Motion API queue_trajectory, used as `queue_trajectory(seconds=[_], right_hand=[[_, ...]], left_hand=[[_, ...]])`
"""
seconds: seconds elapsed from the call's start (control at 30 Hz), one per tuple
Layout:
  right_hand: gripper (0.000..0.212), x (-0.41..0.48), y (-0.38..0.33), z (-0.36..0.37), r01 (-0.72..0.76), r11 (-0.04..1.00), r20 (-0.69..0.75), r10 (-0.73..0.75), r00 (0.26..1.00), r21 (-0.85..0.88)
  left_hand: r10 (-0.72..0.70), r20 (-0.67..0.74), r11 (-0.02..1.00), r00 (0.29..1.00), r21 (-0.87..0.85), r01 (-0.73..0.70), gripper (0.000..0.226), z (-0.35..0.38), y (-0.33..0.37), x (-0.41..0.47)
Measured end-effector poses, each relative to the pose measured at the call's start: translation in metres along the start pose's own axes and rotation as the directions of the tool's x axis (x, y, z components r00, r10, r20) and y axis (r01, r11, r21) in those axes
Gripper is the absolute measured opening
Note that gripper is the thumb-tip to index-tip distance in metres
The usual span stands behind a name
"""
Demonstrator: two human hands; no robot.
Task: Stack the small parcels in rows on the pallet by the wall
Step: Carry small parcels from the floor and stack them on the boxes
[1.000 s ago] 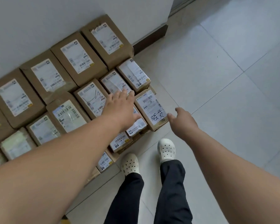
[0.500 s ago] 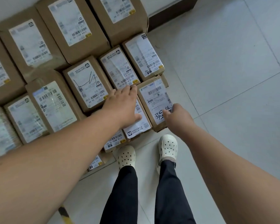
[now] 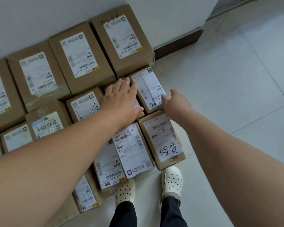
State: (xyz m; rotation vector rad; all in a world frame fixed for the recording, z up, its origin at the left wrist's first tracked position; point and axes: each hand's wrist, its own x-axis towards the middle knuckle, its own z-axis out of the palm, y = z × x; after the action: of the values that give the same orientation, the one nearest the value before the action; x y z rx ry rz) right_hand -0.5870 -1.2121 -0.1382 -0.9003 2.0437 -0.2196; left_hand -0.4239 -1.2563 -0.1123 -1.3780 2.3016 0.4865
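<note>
The left hand (image 3: pixel 121 99) is lying flat, fingers straight, pressing on a half-hidden parcel (image 3: pixel 137 103). The right hand (image 3: pixel 175 104), at its 3 o'clock, is touching the near corner of the end parcel (image 3: pixel 147 89) with loose fingertips, gripping nothing. Both parcels are sitting in the row just in front of the large boxes (image 3: pixel 82 58) lining the wall (image 3: pixel 39 18) at 12 o'clock; the pallet itself is hidden under them. To square this row well, I judge the right hand should be nudging the end parcel toward 9 o'clock while the left is holding its neighbour down. Half a second back both hands were working one row nearer, by the handwritten parcel (image 3: pixel 162 138) at 6 o'clock.
</note>
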Motion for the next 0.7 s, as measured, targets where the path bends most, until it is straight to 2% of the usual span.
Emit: queue_trajectory(seconds=[0.1,0.23,0.33,0.4,0.47,0.53,0.6,0.7], right_hand=[[0.031,0.017,-0.004,0.015,-0.001,0.995,0.084,-0.007,0.996,0.100],[0.029,0.019,-0.010,0.019,0.019,0.993,0.126,-0.034,0.991,0.112],[0.049,0.027,-0.025,0.002,0.035,0.998,-0.017,-0.034,0.999,0.044],[0.054,0.038,-0.039,-0.011,0.093,0.991,-0.143,-0.079,0.987,0.099],[0.053,0.051,-0.060,-0.022,0.175,0.972,-0.223,-0.139,0.965,0.154],[0.053,0.065,-0.081,-0.027,0.214,0.963,-0.226,-0.175,0.958,0.166],[0.052,0.076,-0.097,-0.027,0.211,0.966,-0.168,-0.186,0.968,0.148],[0.039,0.085,-0.106,-0.015,0.213,0.972,-0.095,-0.204,0.974,0.100]], left_hand=[[-0.023,-0.008,1.000,1.000,-0.002,0.023,0.082,-0.001,-0.007,0.012],[-0.032,-0.017,0.999,0.999,-0.023,0.032,0.082,-0.003,-0.016,0.020],[0.023,-0.125,0.999,0.992,-0.031,-0.027,0.076,-0.011,-0.022,0.022],[0.042,-0.243,0.999,0.969,0.004,-0.042,0.074,-0.018,-0.028,0.025],[0.002,-0.310,1.000,0.951,0.024,0.006,0.076,-0.026,-0.036,0.031],[-0.080,-0.290,0.996,0.954,0.019,0.090,0.080,-0.030,-0.045,0.039],[-0.165,-0.223,0.985,0.961,0.012,0.172,0.084,-0.029,-0.054,0.046],[-0.228,-0.115,0.973,0.967,-0.054,0.223,0.085,-0.026,-0.063,0.050]])
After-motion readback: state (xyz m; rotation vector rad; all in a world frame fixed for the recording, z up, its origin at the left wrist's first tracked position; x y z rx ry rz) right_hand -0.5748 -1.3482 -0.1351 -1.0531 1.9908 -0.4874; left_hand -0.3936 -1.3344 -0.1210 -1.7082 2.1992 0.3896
